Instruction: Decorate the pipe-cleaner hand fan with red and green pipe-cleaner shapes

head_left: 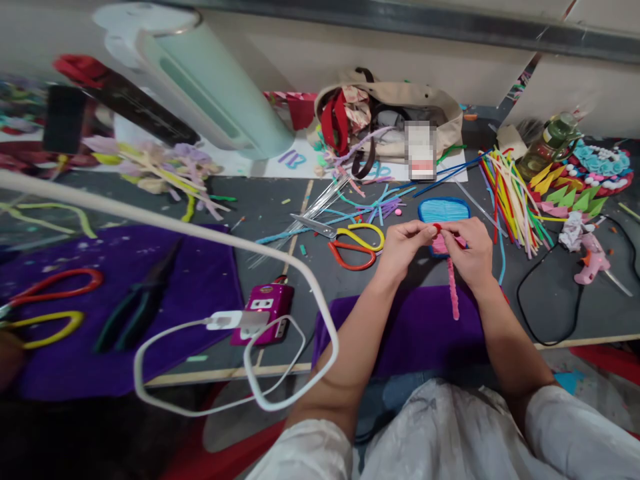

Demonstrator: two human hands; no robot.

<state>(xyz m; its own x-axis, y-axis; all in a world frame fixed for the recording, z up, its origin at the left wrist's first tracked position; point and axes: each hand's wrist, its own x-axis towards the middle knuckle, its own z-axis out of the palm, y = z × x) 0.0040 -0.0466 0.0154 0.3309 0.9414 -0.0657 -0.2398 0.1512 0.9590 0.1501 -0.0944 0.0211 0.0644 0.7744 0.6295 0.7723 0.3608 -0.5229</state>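
My left hand (404, 245) and my right hand (471, 250) meet fingertip to fingertip, both pinched closed. A small red fuzzy bit (437, 228) shows between their fingertips. From under my right fingers a pink pipe cleaner (453, 293) hangs down over the purple cloth (425, 333). Just beyond the hands lies a flat light-blue panel (444, 211) edged in dark blue, seemingly built from pipe cleaners. A pink, blue-edged part (440, 251) shows between the hands, partly covered by fingers; whether it joins the panel I cannot tell.
Scissors (353, 241) lie left of my hands, near loose pipe cleaner pieces (385, 207). A bundle of pipe cleaners (515, 200) and a pink glue gun (593, 260) are at right. A white cable (320, 300) loops by a purple power socket (267, 308). Pliers (137, 303) lie left.
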